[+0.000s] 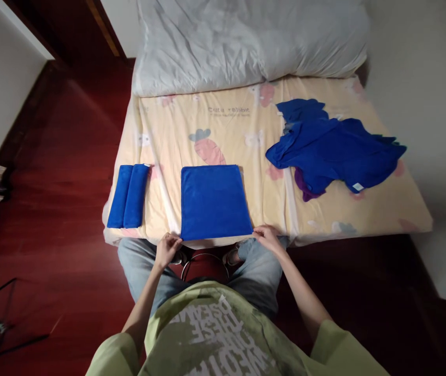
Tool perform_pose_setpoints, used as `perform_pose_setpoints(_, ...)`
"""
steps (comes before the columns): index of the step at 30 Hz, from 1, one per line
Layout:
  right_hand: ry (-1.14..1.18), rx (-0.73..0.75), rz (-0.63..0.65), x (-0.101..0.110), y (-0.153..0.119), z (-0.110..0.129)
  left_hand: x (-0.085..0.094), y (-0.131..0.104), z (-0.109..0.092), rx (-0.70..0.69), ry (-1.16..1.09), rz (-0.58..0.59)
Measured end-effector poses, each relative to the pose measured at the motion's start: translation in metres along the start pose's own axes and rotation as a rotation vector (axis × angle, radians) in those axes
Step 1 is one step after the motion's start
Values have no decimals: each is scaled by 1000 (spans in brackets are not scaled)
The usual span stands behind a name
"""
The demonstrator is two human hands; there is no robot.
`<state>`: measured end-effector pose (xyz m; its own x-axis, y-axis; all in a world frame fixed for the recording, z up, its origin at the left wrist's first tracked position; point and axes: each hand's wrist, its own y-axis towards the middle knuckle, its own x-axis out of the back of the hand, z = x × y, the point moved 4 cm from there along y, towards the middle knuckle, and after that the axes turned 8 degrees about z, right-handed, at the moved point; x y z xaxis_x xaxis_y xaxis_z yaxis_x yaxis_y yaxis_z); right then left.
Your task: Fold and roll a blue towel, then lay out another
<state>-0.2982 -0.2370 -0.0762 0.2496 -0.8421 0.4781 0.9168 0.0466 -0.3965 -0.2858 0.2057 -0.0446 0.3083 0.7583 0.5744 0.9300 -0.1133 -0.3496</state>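
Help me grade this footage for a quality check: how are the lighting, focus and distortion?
Head view: uneven light, with the sheet bright and the floor dark; head view: the blue cloth between the left hand and right hand has fairly clear edges, but the sheet's lettering looks soft; head view: apparent wide-angle stretch, with the door frame leaning.
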Motion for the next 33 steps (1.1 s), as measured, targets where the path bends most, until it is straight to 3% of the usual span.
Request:
perform_pose_setpoints(3,-57,-54,82,8,8,6,1,5,1,-32,-35,81)
perform_pose_setpoints(5,-50,-45,-7,21,24,18,9,17,-4,-18,-45,90)
perform_pose_setpoints(7,-12,18,-159,36,49,37,25,38,-16,7,-22,27)
perform_pose_setpoints(11,-24,207,-286,52,120,92,57,111,-67,-157,77,-60)
perform_pose_setpoints(15,-304,425,-177,52,196,141,68,204,-113,-354,230,-51)
perform_pose_setpoints(18,-510,471,-26,48,241,148,61,262,-121,-365,399,19)
perform_pose_setpoints(20,-585,453,81,45,262,140,54,286,-117,-357,496,97)
perform_pose_setpoints(22,-624,438,147,44,276,131,48,300,-111,-356,556,154)
perform_pose_setpoints(27,-651,409,172,48,288,119,47,311,-104,-356,619,200)
perform_pose_setpoints(33,-676,560,247,50,282,129,54,316,-103,-309,547,185)
